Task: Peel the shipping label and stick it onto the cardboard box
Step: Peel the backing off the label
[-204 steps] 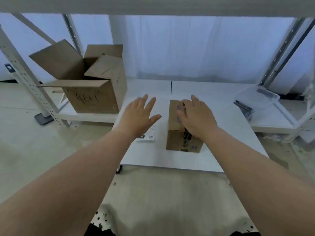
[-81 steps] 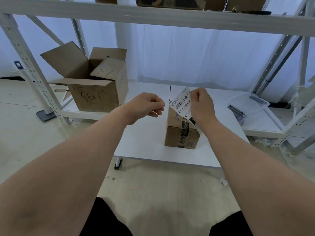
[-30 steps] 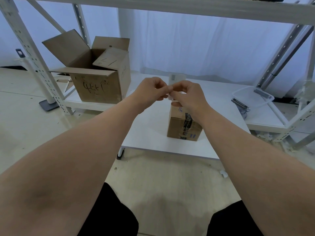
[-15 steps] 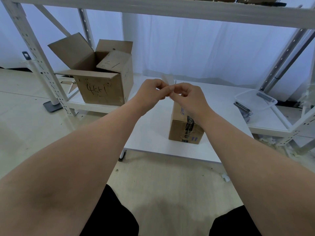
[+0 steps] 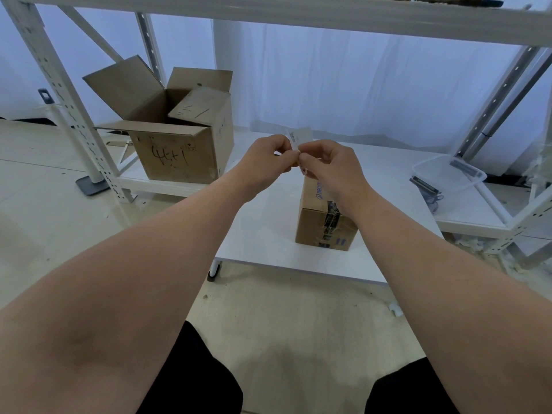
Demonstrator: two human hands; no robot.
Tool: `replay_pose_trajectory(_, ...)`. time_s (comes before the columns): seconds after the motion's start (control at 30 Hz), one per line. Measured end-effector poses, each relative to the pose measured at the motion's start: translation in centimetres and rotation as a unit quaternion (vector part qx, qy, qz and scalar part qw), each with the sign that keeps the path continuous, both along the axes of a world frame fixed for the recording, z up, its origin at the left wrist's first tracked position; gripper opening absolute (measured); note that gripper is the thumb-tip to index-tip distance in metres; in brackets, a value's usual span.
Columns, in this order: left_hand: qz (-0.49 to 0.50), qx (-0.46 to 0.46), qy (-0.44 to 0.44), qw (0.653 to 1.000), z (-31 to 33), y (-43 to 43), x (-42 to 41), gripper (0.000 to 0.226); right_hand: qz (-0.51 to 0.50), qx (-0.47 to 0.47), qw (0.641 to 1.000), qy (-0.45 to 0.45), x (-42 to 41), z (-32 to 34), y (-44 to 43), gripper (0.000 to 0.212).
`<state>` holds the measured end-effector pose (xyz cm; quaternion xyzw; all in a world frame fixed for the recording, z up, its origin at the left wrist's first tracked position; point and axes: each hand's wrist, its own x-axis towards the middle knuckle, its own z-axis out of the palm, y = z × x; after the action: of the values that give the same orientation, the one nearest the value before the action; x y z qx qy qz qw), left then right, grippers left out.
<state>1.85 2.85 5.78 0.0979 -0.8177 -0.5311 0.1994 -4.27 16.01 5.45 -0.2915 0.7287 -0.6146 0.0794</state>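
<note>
Both hands are held up close together above the white table (image 5: 268, 234). At the left hand (image 5: 263, 162) and the right hand (image 5: 331, 165), the fingers are curled in, and the fingertips are pinched on the shipping label (image 5: 300, 137). Only the top of the label is seen above the fingers; the rest is hidden, and its print is too small to be read. Whether it is peeled cannot be told. The small cardboard box (image 5: 322, 222) is set on the table, just below the right wrist, and part of its top is hidden. A big open box (image 5: 179, 144) is seen to the left.
</note>
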Motion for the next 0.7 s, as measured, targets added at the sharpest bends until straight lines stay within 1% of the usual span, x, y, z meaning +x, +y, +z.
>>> replay_pose_trajectory(0.17, -0.005, 0.027, 0.019, 0.999, 0.11, 0.27, -0.07, 0.016, -0.003, 0.008, 1.0, 0.006, -0.16, 0.0, 0.29, 0.014)
replay_pose_trajectory(0.3, -0.022, 0.058, 0.017, 0.998, 0.17, 0.38, -0.09, 0.011, -0.006, 0.017, 1.0, 0.004, -0.18, -0.02, 0.23, 0.018)
replay_pose_trajectory(0.43, -0.045, 0.06, -0.004, 0.997, 0.14, 0.63, -0.09, 0.004, -0.028, 0.01, 1.0, 0.005, -0.27, -0.11, 0.03, 0.017)
replay_pose_trajectory(0.5, -0.05, 0.057, -0.016, 0.997, 0.1, 0.66, -0.11, 0.013, -0.028, -0.008, 0.999, -0.014, -0.28, -0.13, 0.07, 0.017)
replay_pose_trajectory(0.57, -0.054, 0.05, -0.023, 0.997, 0.15, 0.65, -0.07, 0.015, -0.029, -0.02, 0.999, -0.03, -0.27, -0.11, 0.15, 0.016)
replay_pose_trajectory(0.7, -0.047, 0.041, -0.029, 0.998, 0.38, 0.6, 0.08, 0.005, -0.029, -0.033, 0.998, -0.049, -0.09, -0.01, 0.1, 0.009)
